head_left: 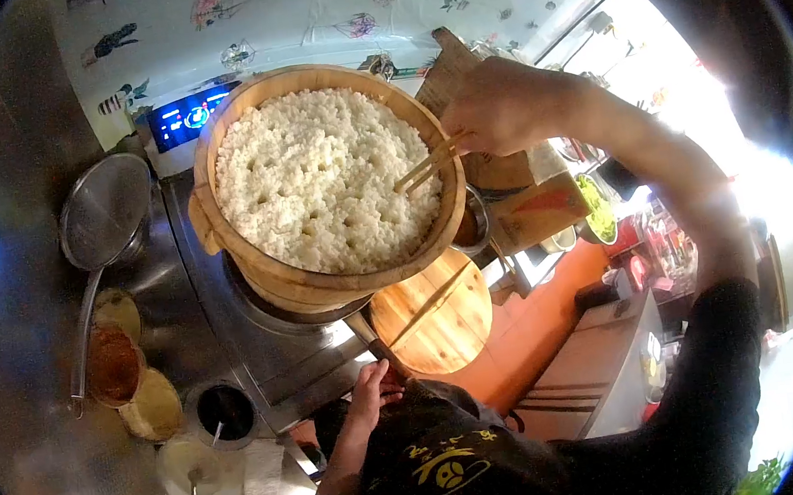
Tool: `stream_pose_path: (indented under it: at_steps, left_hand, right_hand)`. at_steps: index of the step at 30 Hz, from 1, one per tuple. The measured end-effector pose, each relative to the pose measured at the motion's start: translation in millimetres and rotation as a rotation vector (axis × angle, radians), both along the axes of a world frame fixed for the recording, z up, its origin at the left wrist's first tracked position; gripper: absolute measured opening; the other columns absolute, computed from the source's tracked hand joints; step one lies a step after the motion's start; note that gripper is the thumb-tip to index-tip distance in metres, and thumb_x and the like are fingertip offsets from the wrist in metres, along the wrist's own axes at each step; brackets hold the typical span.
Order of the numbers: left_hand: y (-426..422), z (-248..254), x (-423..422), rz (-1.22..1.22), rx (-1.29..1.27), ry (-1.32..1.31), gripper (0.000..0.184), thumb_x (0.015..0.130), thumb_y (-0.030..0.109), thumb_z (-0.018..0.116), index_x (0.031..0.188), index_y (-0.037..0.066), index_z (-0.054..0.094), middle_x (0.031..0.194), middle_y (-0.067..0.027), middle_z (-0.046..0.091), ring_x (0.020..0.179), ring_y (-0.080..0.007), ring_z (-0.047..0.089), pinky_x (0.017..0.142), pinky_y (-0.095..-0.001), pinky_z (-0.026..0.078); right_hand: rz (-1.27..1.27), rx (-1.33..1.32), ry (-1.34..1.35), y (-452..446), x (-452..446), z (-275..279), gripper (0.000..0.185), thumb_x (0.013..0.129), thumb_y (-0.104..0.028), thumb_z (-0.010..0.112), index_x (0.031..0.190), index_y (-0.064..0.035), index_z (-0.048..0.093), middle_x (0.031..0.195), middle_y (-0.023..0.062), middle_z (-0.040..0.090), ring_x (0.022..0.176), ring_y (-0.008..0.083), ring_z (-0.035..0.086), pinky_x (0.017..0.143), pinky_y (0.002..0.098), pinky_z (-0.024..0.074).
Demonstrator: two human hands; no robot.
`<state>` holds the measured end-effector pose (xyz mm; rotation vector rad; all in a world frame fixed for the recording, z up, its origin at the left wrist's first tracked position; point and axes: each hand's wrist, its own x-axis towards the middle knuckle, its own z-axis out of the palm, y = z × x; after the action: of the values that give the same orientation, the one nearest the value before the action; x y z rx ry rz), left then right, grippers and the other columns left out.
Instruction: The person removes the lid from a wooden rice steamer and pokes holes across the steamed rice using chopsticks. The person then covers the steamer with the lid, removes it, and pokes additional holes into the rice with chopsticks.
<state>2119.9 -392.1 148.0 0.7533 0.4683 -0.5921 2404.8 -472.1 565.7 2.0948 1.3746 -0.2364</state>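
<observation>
Patterned sheeting point(300, 4) backs the stove point(298, 371), above which sits the wooden tub point(298, 288), likely heavy with soft, clumping rice point(319, 168). Remotely, I see my right hand's point(503, 108) fingers closed on light, stiff-looking chopsticks point(426, 164), best held high; whether my left hand point(372, 397) grips the handle point(363, 331), I cannot tell.

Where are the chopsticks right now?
In the head view, right of centre: the chopsticks are held in the right hand, tips at the rice near the right side of the wooden tub.
</observation>
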Motion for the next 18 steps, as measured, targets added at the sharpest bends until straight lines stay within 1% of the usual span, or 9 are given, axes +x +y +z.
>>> stream_pose_path:
  at_steps: [2,3,6,9,12,15,18]
  left_hand:
    - [-13.7,-13.1,8.2,-0.044,0.036,0.039,0.036,0.092,0.039,0.054,0.101,0.005,0.051,0.078,-0.0065,0.061,0.068,-0.0169,0.061,0.059,-0.0317,0.053]
    - [-14.3,-9.5,11.6,-0.025,0.008,0.026,0.032,0.092,0.036,0.055,0.100,0.005,0.050,0.077,-0.0067,0.061,0.064,-0.0166,0.061,0.055,-0.0306,0.052]
    - [-13.5,-13.5,13.5,-0.049,0.005,-0.021,0.029,0.091,0.032,0.057,0.099,0.005,0.051,0.078,-0.0067,0.062,0.065,-0.0159,0.062,0.055,-0.0296,0.053]
    - [-17.5,-21.6,13.6,-0.036,-0.021,-0.151,0.024,0.091,0.026,0.058,0.096,0.004,0.052,0.080,-0.0072,0.062,0.068,-0.0155,0.062,0.055,-0.0291,0.052]
    - [-26.0,-16.8,9.6,0.098,0.041,-0.015,0.023,0.090,0.023,0.059,0.097,0.003,0.051,0.084,-0.0072,0.062,0.070,-0.0152,0.062,0.054,-0.0294,0.052]
    - [-20.2,-24.9,12.8,-0.002,0.010,-0.105,0.024,0.090,0.021,0.060,0.101,0.002,0.049,0.087,-0.0072,0.061,0.071,-0.0156,0.062,0.055,-0.0301,0.052]
    - [-27.4,-33.6,10.1,0.036,0.018,-0.066,0.027,0.090,0.020,0.060,0.104,0.001,0.048,0.089,-0.0077,0.061,0.071,-0.0160,0.061,0.056,-0.0305,0.053]
  right_hand:
    - [0.021,-0.110,-0.006,-1.2,6.4,-18.3,0.024,0.089,-0.029,0.056,0.083,-0.0076,0.065,0.072,0.0119,0.063,0.071,0.0302,0.062,0.067,0.0405,0.0491]
    - [0.036,-0.170,-0.015,-2.3,8.4,-28.1,0.024,0.090,-0.028,0.056,0.083,-0.0070,0.065,0.073,0.0121,0.064,0.072,0.0309,0.062,0.068,0.0405,0.0493]
    - [-0.020,-0.113,0.063,3.2,12.4,-45.7,0.024,0.089,-0.026,0.055,0.084,-0.0052,0.065,0.076,0.0134,0.065,0.075,0.0323,0.064,0.070,0.0414,0.0501]
    - [-0.045,-0.155,0.086,6.1,13.8,-47.6,0.024,0.088,-0.027,0.057,0.085,-0.0044,0.065,0.077,0.0147,0.065,0.078,0.0330,0.065,0.070,0.0416,0.0510]
    - [-0.043,-0.140,0.124,4.7,10.7,-42.8,0.027,0.088,-0.028,0.056,0.084,-0.0024,0.065,0.077,0.0171,0.065,0.076,0.0333,0.065,0.069,0.0426,0.0509]
    - [-0.030,-0.242,0.056,20.5,8.0,-45.1,0.029,0.088,-0.027,0.055,0.081,-0.0008,0.065,0.073,0.0186,0.063,0.072,0.0342,0.064,0.069,0.0428,0.0505]
    - [-0.431,-0.092,0.316,15.1,24.3,-51.9,0.030,0.088,-0.025,0.054,0.077,0.0009,0.064,0.069,0.0197,0.062,0.069,0.0346,0.064,0.068,0.0432,0.0506]
